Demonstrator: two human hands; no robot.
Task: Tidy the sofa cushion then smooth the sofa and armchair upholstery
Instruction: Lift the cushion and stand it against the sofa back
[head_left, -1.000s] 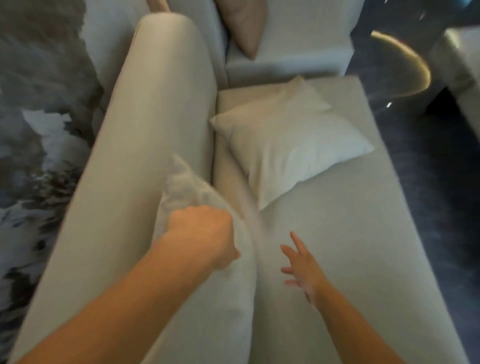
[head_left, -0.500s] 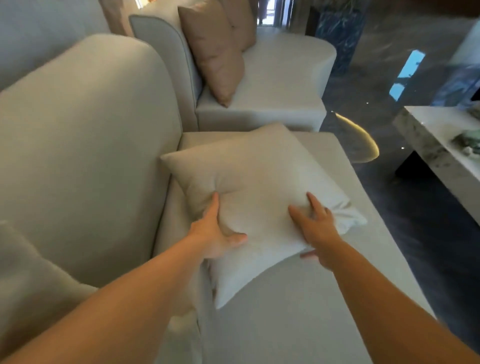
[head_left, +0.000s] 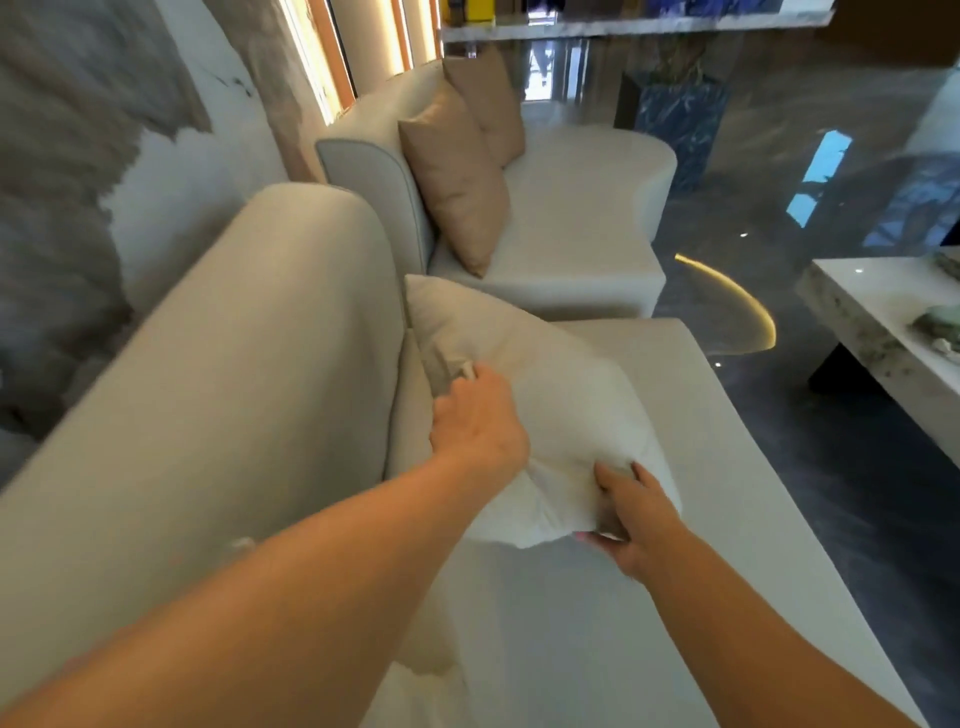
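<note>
A white cushion (head_left: 561, 405) is tilted up against the backrest of the pale grey sofa (head_left: 234, 395), with its lower corner over the seat. My left hand (head_left: 478, 421) grips the cushion's left edge beside the backrest. My right hand (head_left: 631, 512) holds its lower right corner, thumb under and fingers on top. Beyond the sofa's end stands the grey armchair (head_left: 582, 228) with two tan cushions (head_left: 457, 182) leaning on its back. A second white cushion is partly hidden under my left forearm at the bottom.
A white marble coffee table (head_left: 872, 322) stands to the right on a dark glossy floor (head_left: 779, 218). A marble wall (head_left: 78, 156) runs behind the sofa. A dark pedestal (head_left: 675, 114) stands beyond the armchair.
Both hands took hold of the far cushion lying flat on the seat and raised it toward the backrest. The left hand let go of the near cushion a second ago.
</note>
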